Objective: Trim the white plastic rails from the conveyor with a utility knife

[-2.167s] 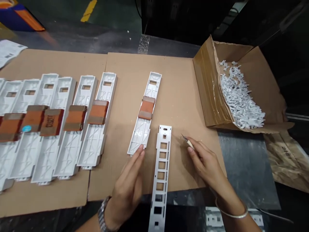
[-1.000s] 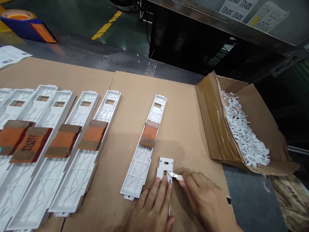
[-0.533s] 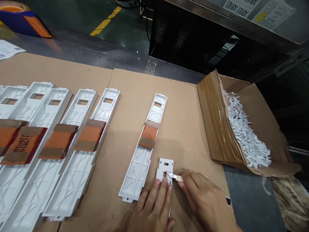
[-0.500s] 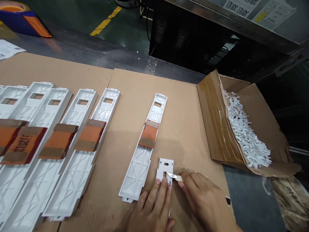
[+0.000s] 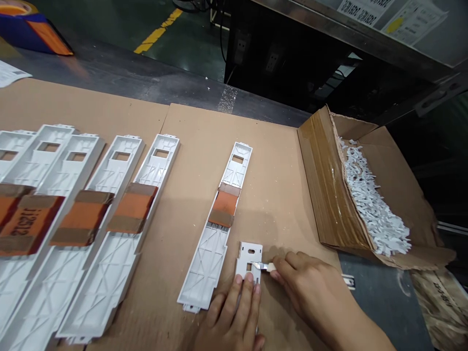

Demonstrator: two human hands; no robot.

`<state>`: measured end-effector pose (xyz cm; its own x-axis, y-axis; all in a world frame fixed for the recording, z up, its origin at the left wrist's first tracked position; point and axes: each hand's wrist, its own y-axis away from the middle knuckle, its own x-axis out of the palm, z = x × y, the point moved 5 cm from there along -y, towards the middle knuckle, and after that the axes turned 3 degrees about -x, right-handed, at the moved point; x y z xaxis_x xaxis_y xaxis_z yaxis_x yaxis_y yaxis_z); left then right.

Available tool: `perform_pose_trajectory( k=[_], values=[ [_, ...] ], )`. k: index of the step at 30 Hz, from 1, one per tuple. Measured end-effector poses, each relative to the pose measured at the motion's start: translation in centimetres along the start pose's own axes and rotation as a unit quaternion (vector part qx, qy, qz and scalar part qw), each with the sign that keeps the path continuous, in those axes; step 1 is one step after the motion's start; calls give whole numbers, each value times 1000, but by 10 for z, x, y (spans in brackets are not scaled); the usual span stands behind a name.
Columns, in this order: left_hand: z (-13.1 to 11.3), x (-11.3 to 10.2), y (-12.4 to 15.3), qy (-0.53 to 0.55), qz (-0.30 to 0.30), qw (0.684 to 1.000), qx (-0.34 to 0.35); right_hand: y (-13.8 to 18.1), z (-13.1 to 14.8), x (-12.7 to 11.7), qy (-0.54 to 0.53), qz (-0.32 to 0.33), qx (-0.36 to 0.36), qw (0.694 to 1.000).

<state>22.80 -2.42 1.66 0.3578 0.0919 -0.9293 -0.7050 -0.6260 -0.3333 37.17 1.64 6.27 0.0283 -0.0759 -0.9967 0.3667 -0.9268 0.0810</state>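
Note:
My left hand (image 5: pixel 232 319) holds down a white plastic plate (image 5: pixel 251 259) on the cardboard, its fingers laid over the plate's near part and hiding it. Slots and a square hole show in the uncovered end. My right hand (image 5: pixel 310 287) is closed on the light handle of a craft knife (image 5: pixel 266 266). The blade's tip lies at the edge of the square hole. Just left of the hands, a long white plastic tray-like part (image 5: pixel 204 263) lies aslant, with an orange block (image 5: pixel 224 204) taped brown at both ends across its middle.
Several similar white parts (image 5: pixel 104 287) with orange blocks lie side by side at left. An open cardboard box (image 5: pixel 318 185) at right contains many small white plastic bits (image 5: pixel 373 200). Cardboard sheeting (image 5: pixel 274 161) covers the dark table. A blue and orange object (image 5: pixel 32 31) sits far left.
The knife blade has turned slightly flatter at the square hole, and my right hand and wrist have shifted a little. My left hand keeps its place on the plate. The view has shifted slightly.

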Motion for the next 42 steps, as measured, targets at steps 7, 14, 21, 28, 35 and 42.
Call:
perform_pose_trajectory(
  k=[7,14,21,28,35,42],
  values=[
    [-2,1,1,-25,-14,999,26,-22,-9,-4,42,49,-99,993],
    [-8,6,1,4,-91,991,-96,-50,-13,-7,39,146,-154,976],
    [-11,10,0,3,-114,987,-111,-82,-10,-9,62,239,-260,933],
    [-8,6,1,9,-94,991,-99,-103,22,-18,100,194,-345,913],
    [-5,6,3,21,-58,995,-73,-82,30,-46,136,96,-355,920],
    [-2,2,7,34,1,999,-27,-16,-26,-53,72,6,-80,994]
  ],
)
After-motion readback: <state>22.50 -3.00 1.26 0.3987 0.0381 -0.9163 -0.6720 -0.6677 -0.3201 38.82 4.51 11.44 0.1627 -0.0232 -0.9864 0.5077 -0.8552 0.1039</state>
